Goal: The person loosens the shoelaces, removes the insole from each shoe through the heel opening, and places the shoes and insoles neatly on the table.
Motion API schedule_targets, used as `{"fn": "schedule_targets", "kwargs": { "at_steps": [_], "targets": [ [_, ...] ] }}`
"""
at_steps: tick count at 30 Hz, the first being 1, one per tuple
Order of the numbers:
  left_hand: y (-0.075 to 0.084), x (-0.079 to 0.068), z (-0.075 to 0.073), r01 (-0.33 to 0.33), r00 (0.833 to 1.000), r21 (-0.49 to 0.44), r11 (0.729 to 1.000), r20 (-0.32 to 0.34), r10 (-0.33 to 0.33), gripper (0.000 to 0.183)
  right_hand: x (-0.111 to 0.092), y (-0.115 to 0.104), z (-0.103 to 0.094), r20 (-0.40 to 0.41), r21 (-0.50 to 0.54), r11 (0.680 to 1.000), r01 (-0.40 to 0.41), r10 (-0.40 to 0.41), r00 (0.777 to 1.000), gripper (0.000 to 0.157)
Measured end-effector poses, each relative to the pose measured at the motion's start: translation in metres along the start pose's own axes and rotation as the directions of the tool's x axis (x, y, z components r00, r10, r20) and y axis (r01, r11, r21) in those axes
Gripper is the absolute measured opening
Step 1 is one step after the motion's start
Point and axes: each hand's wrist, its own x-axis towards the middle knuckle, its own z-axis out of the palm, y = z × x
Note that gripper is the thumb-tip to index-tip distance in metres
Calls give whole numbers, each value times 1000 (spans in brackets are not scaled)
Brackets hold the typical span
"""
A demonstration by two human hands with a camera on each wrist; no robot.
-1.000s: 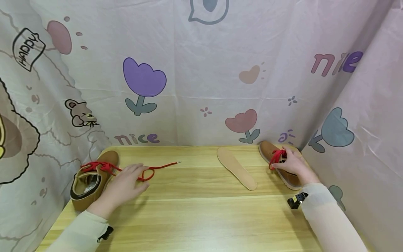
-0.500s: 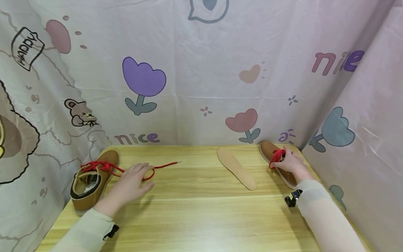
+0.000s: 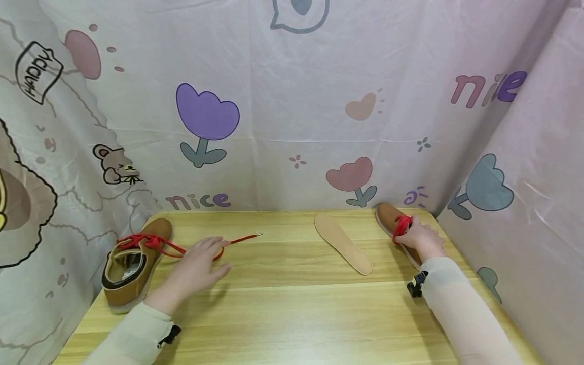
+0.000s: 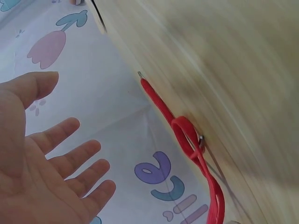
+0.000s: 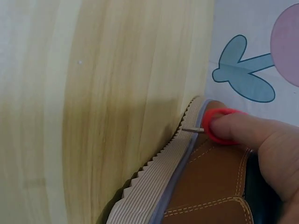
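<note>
My left hand (image 3: pixel 198 266) is held over the table with its fingers spread and nothing in them. Beneath and beyond it runs a red shoelace (image 4: pixel 159 102), looped near its metal-tipped end. That lace leads to a brown shoe (image 3: pixel 125 290) at the table's left side, its opening towards me. At the right side, my right hand (image 3: pixel 422 241) is over a second brown shoe (image 3: pixel 388 213) and pinches its red shoelace (image 5: pixel 212 113). The right wrist view shows the thumb (image 5: pixel 238 128) against the lace loop, a metal tip sticking out; the other fingers are hidden.
A flat tan insole (image 3: pixel 342 243) lies on the wooden table (image 3: pixel 283 314) between the shoes, nearer the right one. A printed white curtain (image 3: pixel 274 101) closes off the back and both sides.
My left hand has drifted a little to the right above the lace. My right hand has shifted slightly left and its forearm has swung left, the hand staying at the shoe's laces.
</note>
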Motion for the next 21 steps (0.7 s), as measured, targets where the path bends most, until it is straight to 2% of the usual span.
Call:
{"fn": "schedule_targets", "kwargs": {
  "at_steps": [10,21],
  "targets": [
    [8,2,10,-3,1000,-37,999,11,4,61,3,-6,0,6,-18,998,-55,56,998,90],
    [16,7,20,-9,999,-71,997,31,11,60,2,-2,2,-21,-8,999,-36,36,999,89]
  ]
}}
